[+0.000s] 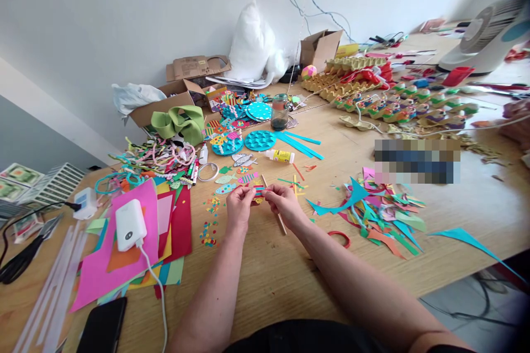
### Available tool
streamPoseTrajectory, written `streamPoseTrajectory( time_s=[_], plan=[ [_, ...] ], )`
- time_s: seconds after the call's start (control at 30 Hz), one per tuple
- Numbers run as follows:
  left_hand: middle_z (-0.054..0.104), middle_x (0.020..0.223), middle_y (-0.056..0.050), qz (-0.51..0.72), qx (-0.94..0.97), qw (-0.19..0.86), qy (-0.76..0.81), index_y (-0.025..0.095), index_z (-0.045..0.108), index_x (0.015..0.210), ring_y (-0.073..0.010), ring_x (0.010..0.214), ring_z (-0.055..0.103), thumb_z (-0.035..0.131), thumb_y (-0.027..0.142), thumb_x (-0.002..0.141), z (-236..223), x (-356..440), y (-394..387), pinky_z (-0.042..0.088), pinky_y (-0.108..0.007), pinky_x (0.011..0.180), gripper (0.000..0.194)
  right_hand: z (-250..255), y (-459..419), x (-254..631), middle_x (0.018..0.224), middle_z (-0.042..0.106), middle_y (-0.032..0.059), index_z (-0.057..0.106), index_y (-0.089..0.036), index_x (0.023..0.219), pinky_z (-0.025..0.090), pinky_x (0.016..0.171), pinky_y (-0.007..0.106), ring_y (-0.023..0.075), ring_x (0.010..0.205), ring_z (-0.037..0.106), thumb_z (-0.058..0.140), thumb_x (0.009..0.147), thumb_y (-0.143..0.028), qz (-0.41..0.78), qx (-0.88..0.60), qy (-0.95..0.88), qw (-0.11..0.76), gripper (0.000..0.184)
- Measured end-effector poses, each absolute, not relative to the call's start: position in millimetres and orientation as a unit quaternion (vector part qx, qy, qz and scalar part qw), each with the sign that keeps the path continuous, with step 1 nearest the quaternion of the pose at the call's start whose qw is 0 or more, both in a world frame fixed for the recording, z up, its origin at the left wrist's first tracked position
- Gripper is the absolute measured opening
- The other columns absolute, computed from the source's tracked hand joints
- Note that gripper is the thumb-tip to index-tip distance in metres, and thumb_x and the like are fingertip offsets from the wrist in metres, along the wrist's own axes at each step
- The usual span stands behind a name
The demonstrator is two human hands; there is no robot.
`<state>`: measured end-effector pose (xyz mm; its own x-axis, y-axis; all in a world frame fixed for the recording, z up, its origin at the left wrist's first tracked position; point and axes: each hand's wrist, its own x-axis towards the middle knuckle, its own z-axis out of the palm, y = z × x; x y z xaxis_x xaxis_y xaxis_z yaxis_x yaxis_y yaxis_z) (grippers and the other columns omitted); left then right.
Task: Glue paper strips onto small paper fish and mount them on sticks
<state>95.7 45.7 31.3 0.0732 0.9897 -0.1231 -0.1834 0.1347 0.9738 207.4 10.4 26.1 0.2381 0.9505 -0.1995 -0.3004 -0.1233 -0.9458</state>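
My left hand (239, 205) and my right hand (286, 205) meet over the middle of the table, fingers pinched. Between them they stretch a small striped paper piece (259, 192), red and blue; its exact shape is partly covered by the fingertips. A thin wooden stick (282, 224) lies slanted beneath the right hand. Just beyond the hands are cut-out paper fish (248, 177) in several colours and a yellow-labelled glue bottle (280, 156) on its side. Small punched paper dots (208, 234) are scattered left of my left hand.
Coloured paper sheets (181, 220) with a white power bank (130, 224) lie at left, near a black phone (102, 325). Paper scraps (385, 212) and a red scissors handle (340, 239) are at right. Behind stand a glass jar (279, 112), turquoise discs (260, 140) and egg cartons (331, 85).
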Motion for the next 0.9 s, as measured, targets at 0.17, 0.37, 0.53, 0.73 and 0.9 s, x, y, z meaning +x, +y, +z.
streamPoseTrajectory(
  time_s=[0.17,0.37,0.53,0.73,0.9],
  plan=[
    [0.064,0.066,-0.003,0.478,0.429,0.614,0.459,0.012,0.065,0.066,-0.0118,0.056,0.059,0.07,0.044,0.063,34.1,95.4,45.0,0.05,-0.022,0.048,0.032,26.7,10.9,207.6,0.043,0.041,-0.0083,0.053,-0.018,0.061,0.02,0.037,0.02,0.0049,0.036,0.03,0.065,0.06,-0.038,0.515,-0.535,-0.303,0.597,0.024],
    [0.062,0.062,-0.002,0.469,0.433,0.621,0.455,0.011,0.065,0.065,-0.0112,0.056,0.057,0.075,0.032,0.055,35.0,96.4,43.2,0.051,-0.023,0.049,0.025,27.5,11.2,208.1,0.043,0.041,-0.0078,0.052,-0.018,0.061,0.02,0.037,0.02,0.0055,0.038,0.031,0.065,0.06,-0.038,0.512,-0.539,-0.291,0.603,0.024],
    [0.062,0.062,-0.002,0.472,0.44,0.614,0.455,0.011,0.066,0.064,-0.0098,0.055,0.056,0.074,0.03,0.056,33.9,96.5,43.5,0.051,-0.023,0.05,0.022,27.6,11.2,207.2,0.044,0.042,-0.0074,0.054,-0.017,0.062,0.02,0.036,0.02,0.0051,0.037,0.03,0.067,0.06,-0.041,0.526,-0.53,-0.306,0.591,0.028],
    [0.062,0.061,-0.002,0.463,0.434,0.628,0.45,0.011,0.065,0.062,-0.0102,0.053,0.057,0.071,0.031,0.058,34.4,96.5,43.9,0.051,-0.023,0.049,0.022,24.9,12.0,207.1,0.044,0.044,-0.0072,0.054,-0.017,0.063,0.02,0.036,0.021,0.0049,0.036,0.03,0.069,0.058,-0.042,0.52,-0.529,-0.307,0.596,0.03],
    [0.063,0.062,-0.002,0.473,0.437,0.618,0.451,0.012,0.064,0.062,-0.0101,0.054,0.057,0.07,0.03,0.058,34.5,96.6,43.9,0.052,-0.024,0.051,0.02,26.6,11.2,207.5,0.041,0.04,-0.0083,0.053,-0.018,0.062,0.019,0.035,0.02,0.0051,0.035,0.029,0.069,0.059,-0.041,0.536,-0.515,-0.303,0.596,0.028]
  ],
)
